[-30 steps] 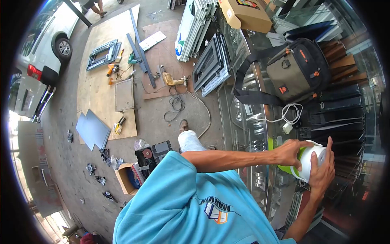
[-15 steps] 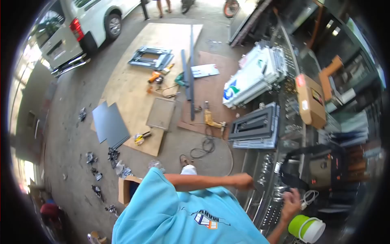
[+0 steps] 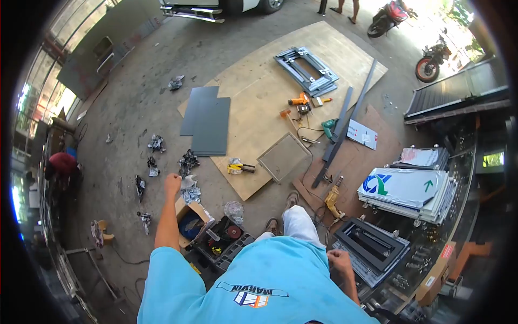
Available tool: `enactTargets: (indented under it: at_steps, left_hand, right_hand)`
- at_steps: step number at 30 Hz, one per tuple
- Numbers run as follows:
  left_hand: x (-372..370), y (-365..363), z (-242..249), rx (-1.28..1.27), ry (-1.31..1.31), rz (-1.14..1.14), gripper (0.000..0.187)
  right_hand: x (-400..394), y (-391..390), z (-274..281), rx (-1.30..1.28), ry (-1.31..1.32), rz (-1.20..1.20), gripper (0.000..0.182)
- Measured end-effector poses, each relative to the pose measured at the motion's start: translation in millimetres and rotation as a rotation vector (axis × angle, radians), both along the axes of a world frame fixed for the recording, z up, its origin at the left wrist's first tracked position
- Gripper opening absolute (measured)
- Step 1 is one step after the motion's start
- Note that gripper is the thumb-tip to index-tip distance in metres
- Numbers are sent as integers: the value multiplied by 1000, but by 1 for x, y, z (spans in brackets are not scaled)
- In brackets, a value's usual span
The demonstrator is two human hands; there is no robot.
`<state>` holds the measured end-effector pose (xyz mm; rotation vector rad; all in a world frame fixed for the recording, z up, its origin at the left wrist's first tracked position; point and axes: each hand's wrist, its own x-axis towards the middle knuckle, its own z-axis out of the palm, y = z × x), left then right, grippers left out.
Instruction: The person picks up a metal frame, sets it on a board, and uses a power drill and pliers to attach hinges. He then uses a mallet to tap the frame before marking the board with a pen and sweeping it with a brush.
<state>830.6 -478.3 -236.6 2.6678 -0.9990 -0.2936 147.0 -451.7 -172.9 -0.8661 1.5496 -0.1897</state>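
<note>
My left hand point(image 3: 172, 184) is held out over the floor, its fingers curled closed; what it holds, if anything, is too small to make out. Below it are crumpled plastic wrap point(image 3: 190, 189) and an open cardboard box point(image 3: 208, 215). Close to my right side, my right hand point(image 3: 340, 261) has its fingers bent together, and I cannot tell whether something is between them. Beside that hand lies a stack of dark rectangular frames point(image 3: 396, 249). An open black tool case point(image 3: 245, 243) sits in front of my body.
A plywood sheet point(image 3: 259, 102) bears metal frames point(image 3: 294, 59), an orange tool point(image 3: 298, 100) and a mesh panel point(image 3: 286, 156). Grey panels point(image 3: 211, 127) lie at its left edge. A yellow drill point(image 3: 333, 198) and white-wrapped panels point(image 3: 404, 186) are at right. Another person point(image 3: 63, 164) crouches far left.
The view has swung left and down. My left hand has moved from the right side, across my body, out to the left. My right hand is now nearer my body, its fingers more bent.
</note>
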Motion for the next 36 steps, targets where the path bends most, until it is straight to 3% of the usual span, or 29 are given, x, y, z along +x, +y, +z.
enactTargets:
  at_steps: [2, 4, 5, 6, 7, 8, 9, 11, 12, 13, 15, 16, 18, 19, 21, 22, 24, 28, 29, 30, 31, 32, 34, 35, 36]
  left_hand:
    - [-9, 40, -7, -24, 114, 236, 25]
    - [-22, 101, -91, -85, 229, 525, 24]
    - [-53, 120, -111, -14, 420, 608, 24]
    - [-105, 127, -107, 50, 494, 689, 21]
    - [-163, 118, -85, 117, 646, 730, 13]
    - [-198, 154, -140, 123, 892, 765, 10]
    - [-245, 158, -147, 201, 934, 690, 12]
    - [-297, 135, -144, 281, 843, 500, 16]
    - [-309, 116, -141, 279, 816, 447, 18]
    - [-312, 91, -138, 250, 790, 422, 20]
    - [-304, 37, -130, 161, 756, 433, 24]
    - [-297, 12, -126, 127, 742, 448, 27]
    - [-277, -25, -122, 77, 674, 461, 31]
    - [-266, -34, -128, 66, 600, 442, 33]
    - [-235, -47, -145, 54, 387, 365, 38]
    - [-216, -54, -148, 58, 400, 361, 40]
    - [-152, -102, -114, 38, 892, 512, 43]
    - [-58, -206, -134, 107, 883, 407, 45]
    - [-39, -229, -151, 188, 898, 316, 47]
    - [-20, -249, -172, 297, 748, 15, 52]
    - [-11, -305, -112, 435, 963, 61, 61]
    - [1, -347, -112, 431, 968, 24, 61]
    - [18, -382, -109, 580, 815, -362, 68]
    - [19, -423, -48, 722, 1009, -272, 64]
    - [23, -426, -54, 779, 1036, -280, 64]
  right_hand:
    - [29, -77, 45, -30, -335, 15, 10]
    - [44, -141, 47, 14, -466, 179, 19]
    - [53, -173, 38, -16, -423, 332, 20]
    - [62, -197, 16, -244, -174, 587, 17]
    - [79, -211, -2, -561, 425, 857, 16]
    - [93, -226, -16, -1017, 616, 866, 15]
    - [98, -246, -29, -899, 472, 771, 18]
    - [106, -287, -66, -267, 201, 465, 20]
    - [102, -295, -93, -129, 12, 297, 21]
    - [100, -309, -114, -211, 224, 591, 20]
    - [85, -332, -179, -408, 439, 932, 19]
    - [89, -346, -181, -457, 453, 1058, 21]
    - [111, -383, -165, -255, 355, 990, 22]
    - [119, -403, -175, -302, 406, 1022, 20]
    - [130, -442, -191, -478, 299, 930, 19]
    - [151, -460, -175, -344, 387, 848, 19]
    - [177, -496, -170, -386, 381, 741, 18]
    - [229, -539, -147, -248, 251, 393, 19]
    - [238, -544, -143, -166, 255, 334, 21]
    - [250, -545, -129, -131, 318, 271, 23]
    - [264, -548, -112, -57, 371, 235, 25]
    - [255, -544, -139, -172, 471, 362, 28]
    - [276, -552, -118, -234, 504, 340, 31]
    - [287, -555, -111, -232, 500, 285, 32]
    - [296, -560, -104, -219, 498, 239, 33]
